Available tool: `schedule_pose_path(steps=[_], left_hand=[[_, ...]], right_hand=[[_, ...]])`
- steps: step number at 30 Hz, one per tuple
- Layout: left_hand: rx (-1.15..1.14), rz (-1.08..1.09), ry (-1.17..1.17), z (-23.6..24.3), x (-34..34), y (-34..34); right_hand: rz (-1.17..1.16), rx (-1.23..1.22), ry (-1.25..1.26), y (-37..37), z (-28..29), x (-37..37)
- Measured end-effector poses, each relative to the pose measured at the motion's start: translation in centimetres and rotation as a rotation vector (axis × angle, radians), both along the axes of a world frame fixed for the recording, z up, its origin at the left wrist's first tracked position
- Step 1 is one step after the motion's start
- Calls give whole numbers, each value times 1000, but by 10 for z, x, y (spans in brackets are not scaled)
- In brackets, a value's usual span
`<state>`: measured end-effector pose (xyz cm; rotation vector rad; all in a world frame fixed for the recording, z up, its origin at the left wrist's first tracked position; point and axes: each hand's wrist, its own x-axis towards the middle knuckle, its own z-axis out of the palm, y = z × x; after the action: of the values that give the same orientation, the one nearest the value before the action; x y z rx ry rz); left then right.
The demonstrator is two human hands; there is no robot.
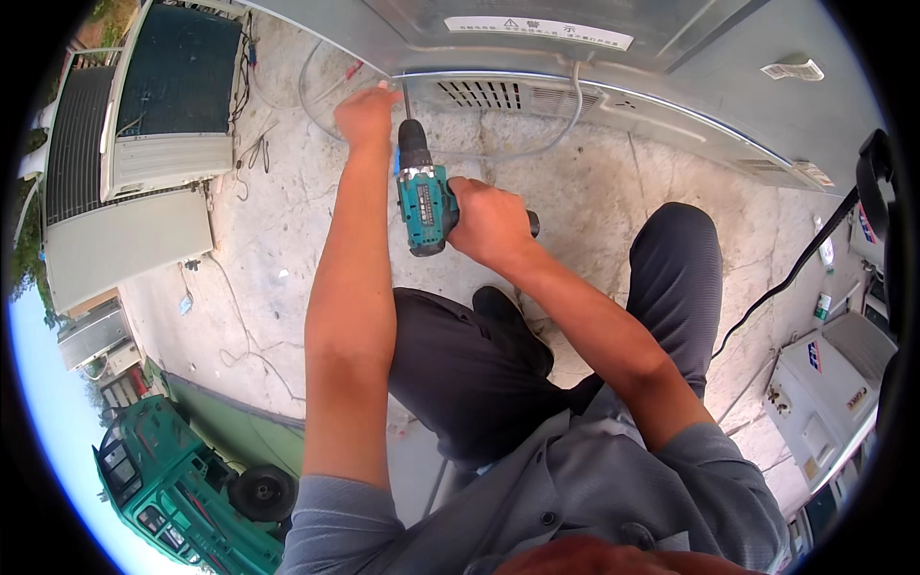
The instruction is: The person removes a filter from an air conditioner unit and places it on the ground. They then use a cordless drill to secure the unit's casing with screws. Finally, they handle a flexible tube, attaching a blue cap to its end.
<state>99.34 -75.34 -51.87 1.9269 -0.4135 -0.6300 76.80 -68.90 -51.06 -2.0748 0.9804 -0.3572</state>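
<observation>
My right hand point(489, 218) grips the handle of a teal and black cordless drill point(422, 206). Its long thin bit point(406, 99) points away from me, with the far end at the lower left corner of a large grey metal appliance point(402, 43). Just left of that bit, my left hand point(366, 115) is closed at the same corner, fingers curled. Whatever it may pinch there is too small to make out. Along the appliance's lower edge runs a slotted vent panel point(479, 94).
A grey hose point(565, 129) loops from the appliance over the concrete floor point(594, 192). Old metal cabinets point(172, 163) stand at left, near loose wires. A green truck point(182, 479) is at lower left. On the right lie a white appliance point(815, 412) and a black cable point(786, 273).
</observation>
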Motion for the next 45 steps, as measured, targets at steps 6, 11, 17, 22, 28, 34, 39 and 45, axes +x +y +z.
schedule_pose_path(steps=[6, 11, 17, 22, 28, 34, 39, 45], left_hand=[[72, -23, 44, 6, 0, 4], [104, 46, 94, 12, -1, 9], [89, -37, 198, 27, -5, 23], [22, 45, 250, 37, -6, 34], [-150, 53, 685, 57, -2, 41], [-167, -112, 755, 55, -49, 28], [-10, -276, 743, 42, -126, 7], [17, -105, 942, -4, -226, -20]], right_hand=[[-8, -10, 28, -1, -8, 2], [-16, 25, -8, 2, -4, 9], [-43, 41, 4, 5, -3, 14], [-25, 23, 17, 6, -8, 17], [93, -34, 20, -8, -5, -8], [21, 91, 16, 21, -18, -110], [-205, 199, -46, 40, -8, -178], [-374, 238, -263, 27, 15, -231]])
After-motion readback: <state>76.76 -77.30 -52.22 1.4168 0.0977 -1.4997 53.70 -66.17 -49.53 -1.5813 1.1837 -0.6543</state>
